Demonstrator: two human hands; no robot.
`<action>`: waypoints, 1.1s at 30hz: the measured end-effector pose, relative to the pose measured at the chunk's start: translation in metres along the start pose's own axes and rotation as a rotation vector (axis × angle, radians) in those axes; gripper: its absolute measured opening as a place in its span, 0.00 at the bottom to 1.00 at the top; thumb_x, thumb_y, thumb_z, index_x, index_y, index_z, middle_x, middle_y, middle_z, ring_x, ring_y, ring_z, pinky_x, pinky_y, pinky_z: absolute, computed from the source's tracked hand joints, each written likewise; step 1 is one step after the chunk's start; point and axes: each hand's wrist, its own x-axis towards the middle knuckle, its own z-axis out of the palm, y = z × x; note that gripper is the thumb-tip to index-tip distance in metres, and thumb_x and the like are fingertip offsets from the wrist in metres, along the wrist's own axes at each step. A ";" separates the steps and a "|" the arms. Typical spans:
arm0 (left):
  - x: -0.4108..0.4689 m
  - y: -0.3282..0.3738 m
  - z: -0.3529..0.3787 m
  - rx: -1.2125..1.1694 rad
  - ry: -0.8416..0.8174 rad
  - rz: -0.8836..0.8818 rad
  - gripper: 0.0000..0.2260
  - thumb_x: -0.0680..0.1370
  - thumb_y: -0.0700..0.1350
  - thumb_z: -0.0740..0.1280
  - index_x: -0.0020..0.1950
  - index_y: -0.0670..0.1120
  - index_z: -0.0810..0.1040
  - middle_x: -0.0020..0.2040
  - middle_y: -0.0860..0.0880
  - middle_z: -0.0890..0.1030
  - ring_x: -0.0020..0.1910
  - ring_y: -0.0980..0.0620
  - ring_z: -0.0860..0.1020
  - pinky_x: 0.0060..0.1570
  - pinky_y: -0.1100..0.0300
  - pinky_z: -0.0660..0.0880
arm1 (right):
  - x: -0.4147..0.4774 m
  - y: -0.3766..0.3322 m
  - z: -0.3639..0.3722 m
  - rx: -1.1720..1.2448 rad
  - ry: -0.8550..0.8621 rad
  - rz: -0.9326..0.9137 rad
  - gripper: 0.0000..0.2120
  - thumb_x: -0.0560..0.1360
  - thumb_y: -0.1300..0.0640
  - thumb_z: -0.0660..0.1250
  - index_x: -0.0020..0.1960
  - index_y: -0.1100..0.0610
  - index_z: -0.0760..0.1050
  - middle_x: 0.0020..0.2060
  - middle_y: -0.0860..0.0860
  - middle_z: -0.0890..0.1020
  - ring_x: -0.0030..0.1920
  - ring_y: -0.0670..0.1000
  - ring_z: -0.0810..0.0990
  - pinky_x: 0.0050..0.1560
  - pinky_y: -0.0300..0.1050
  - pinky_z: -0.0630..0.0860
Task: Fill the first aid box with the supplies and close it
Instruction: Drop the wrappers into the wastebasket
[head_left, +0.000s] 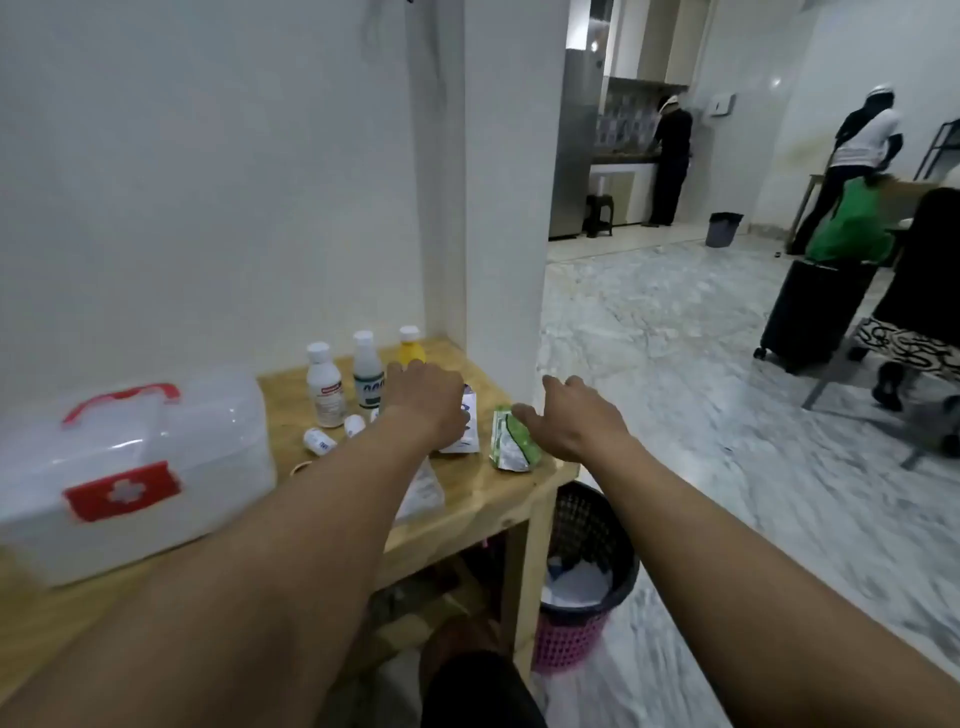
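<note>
A translucent white first aid box (124, 467) with a red handle and red cross latch stands shut on the left of the wooden table (498, 493). Behind my hands stand three bottles: a white one with a red label (324, 384), a white one with a dark label (368, 374), and a yellow one (410, 345). Two small white vials (319, 441) lie beside them. My left hand (426, 400) reaches over a white and blue packet (465, 426), fingers curled down; whether it grips is hidden. My right hand (571, 421) hovers open, fingers touching a green and white packet (511, 439).
A flat clear packet (423, 491) lies under my left forearm. A dark and pink mesh waste basket (582, 577) stands right of the table leg. A white pillar rises behind the table. Two people, a black suitcase (815, 312) and a chair are far right.
</note>
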 end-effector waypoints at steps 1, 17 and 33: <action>0.001 0.001 0.002 0.008 -0.019 -0.003 0.14 0.81 0.57 0.62 0.56 0.48 0.77 0.58 0.44 0.80 0.62 0.41 0.74 0.61 0.47 0.65 | 0.002 0.001 0.003 -0.014 -0.027 0.017 0.34 0.78 0.33 0.55 0.73 0.57 0.67 0.68 0.58 0.72 0.65 0.61 0.74 0.62 0.59 0.73; 0.030 0.016 0.019 -0.274 -0.107 -0.267 0.26 0.72 0.54 0.75 0.65 0.48 0.71 0.60 0.46 0.79 0.62 0.42 0.76 0.52 0.52 0.67 | 0.020 0.027 0.016 0.414 -0.203 0.153 0.22 0.72 0.49 0.75 0.32 0.55 0.65 0.28 0.50 0.69 0.27 0.49 0.68 0.27 0.43 0.60; 0.082 0.054 -0.031 -0.924 0.058 -0.415 0.08 0.73 0.44 0.72 0.50 0.44 0.83 0.50 0.45 0.83 0.48 0.43 0.82 0.40 0.57 0.73 | 0.041 0.088 -0.022 0.734 0.067 0.353 0.06 0.70 0.62 0.73 0.42 0.59 0.75 0.31 0.56 0.69 0.28 0.53 0.65 0.32 0.46 0.61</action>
